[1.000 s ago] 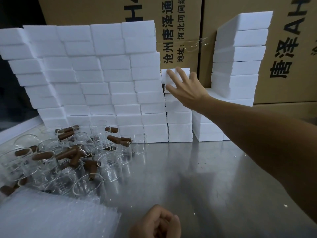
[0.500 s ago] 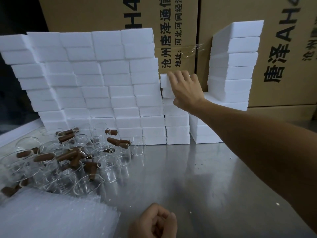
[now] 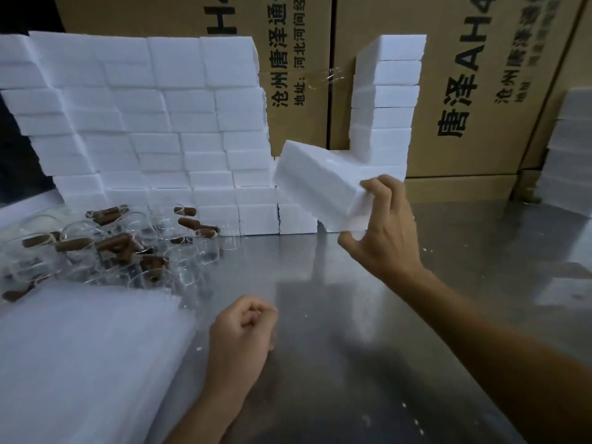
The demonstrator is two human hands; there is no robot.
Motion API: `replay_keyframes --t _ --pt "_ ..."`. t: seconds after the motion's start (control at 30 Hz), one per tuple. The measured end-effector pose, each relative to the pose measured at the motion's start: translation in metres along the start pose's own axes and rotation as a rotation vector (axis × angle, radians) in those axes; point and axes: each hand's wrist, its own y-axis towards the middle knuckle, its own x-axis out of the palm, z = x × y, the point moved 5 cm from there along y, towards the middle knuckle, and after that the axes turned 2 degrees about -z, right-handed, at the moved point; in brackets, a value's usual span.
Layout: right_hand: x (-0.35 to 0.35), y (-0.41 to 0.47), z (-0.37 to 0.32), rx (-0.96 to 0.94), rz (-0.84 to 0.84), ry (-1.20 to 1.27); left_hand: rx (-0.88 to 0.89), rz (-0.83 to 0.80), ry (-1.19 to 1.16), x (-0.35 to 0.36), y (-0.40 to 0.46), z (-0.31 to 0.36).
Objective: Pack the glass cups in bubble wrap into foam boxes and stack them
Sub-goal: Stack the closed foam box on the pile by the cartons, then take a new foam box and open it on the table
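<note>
Just right of the foam box wall (image 3: 144, 139), the right hand (image 3: 381, 238) grips one tilted foam box (image 3: 317, 184) by its near end, lifted off the short column, likely so it can be filled. Below that wall the glass cups (image 3: 128, 248) lie heaped beside the bubble wrap (image 3: 80, 357), within reach for wrapping, while the left hand (image 3: 240, 334) rests clenched and empty.

A white foam box (image 3: 315, 182) hangs tilted at about 1 o'clock from frame centre, its near end gripped by the right hand (image 3: 382, 233), its far end higher. The stacked foam boxes (image 3: 153, 133) form a wall from 10 to 12 o'clock. Clear glass cups (image 3: 105, 248) with brown handles crowd together at 9 o'clock. A sheet of bubble wrap (image 3: 80, 357) lies flat at 8 o'clock.
</note>
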Motion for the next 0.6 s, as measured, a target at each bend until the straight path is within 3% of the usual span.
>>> replay_keyframes --t 0.27,0.4,0.6 --pt "-0.024 -0.086 -0.016 0.073 -0.148 0.145 -0.034 0.253 -0.244 -0.018 -0.006 0.007" --pt "-0.028 -0.098 -0.024 0.038 -0.208 0.385 0.003 0.255 -0.253 -0.020 -0.012 0.016" --pt "-0.026 -0.104 -0.026 0.141 -0.234 0.402 0.034 0.223 -0.272 -0.018 -0.012 0.015"
